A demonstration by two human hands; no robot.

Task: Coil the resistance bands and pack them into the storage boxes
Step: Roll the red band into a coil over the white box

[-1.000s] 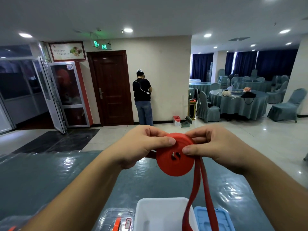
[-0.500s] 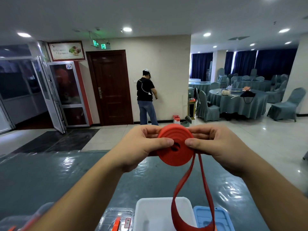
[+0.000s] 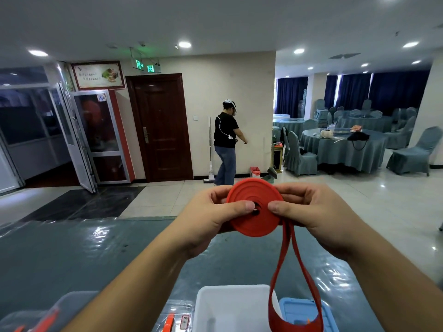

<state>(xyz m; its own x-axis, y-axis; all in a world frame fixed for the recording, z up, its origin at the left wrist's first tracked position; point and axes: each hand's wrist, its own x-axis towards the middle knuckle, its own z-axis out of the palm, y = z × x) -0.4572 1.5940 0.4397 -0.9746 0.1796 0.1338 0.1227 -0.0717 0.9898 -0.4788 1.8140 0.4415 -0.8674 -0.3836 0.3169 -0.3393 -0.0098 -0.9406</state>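
A red resistance band [image 3: 254,207] is wound into a flat disc that I hold up in front of me, above the table. My left hand [image 3: 215,216] pinches the coil from the left, thumb on its near face beside the centre hole. My right hand [image 3: 318,212] pinches it from the right in the same way. The band's unwound tail [image 3: 294,283] hangs down as a loop over a white open storage box [image 3: 203,307] at the bottom centre.
A blue box lid [image 3: 299,310] lies right of the white box; clear plastic boxes [image 3: 172,317] with red items sit left of it. All rest on a table under grey-green glossy cover [image 3: 72,255]. A person [image 3: 226,142] walks by the far wall.
The coil has grown and tilted flatter toward me, and the hanging loop has shortened, its bottom rising into view. The person at the far wall has turned and stepped to the right.
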